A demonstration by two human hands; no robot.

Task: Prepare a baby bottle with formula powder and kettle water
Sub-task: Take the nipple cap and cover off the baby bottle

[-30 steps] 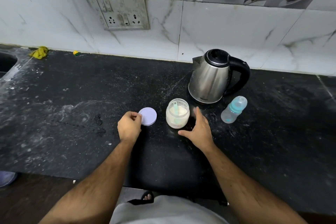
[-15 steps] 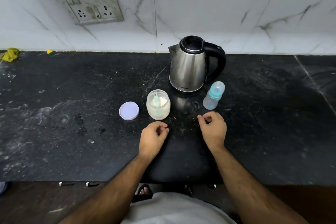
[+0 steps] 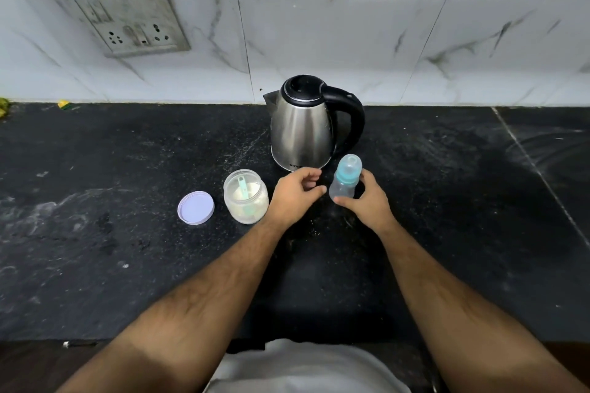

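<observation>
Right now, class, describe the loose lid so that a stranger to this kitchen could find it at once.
Start at the steel kettle standing at the back of the black counter. Nearer than it and to the left stands an open jar of white powder with a scoop inside. The lid lies flat just left of that jar: the only flat, pale lilac disc there.

light: dim, soft, even | shadows: faint | edges: wide-angle bowing | focus: fairly sharp

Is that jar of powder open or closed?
Open. The jar has no lid on; its lilac lid lies apart on the counter, and a scoop stands inside.
</observation>
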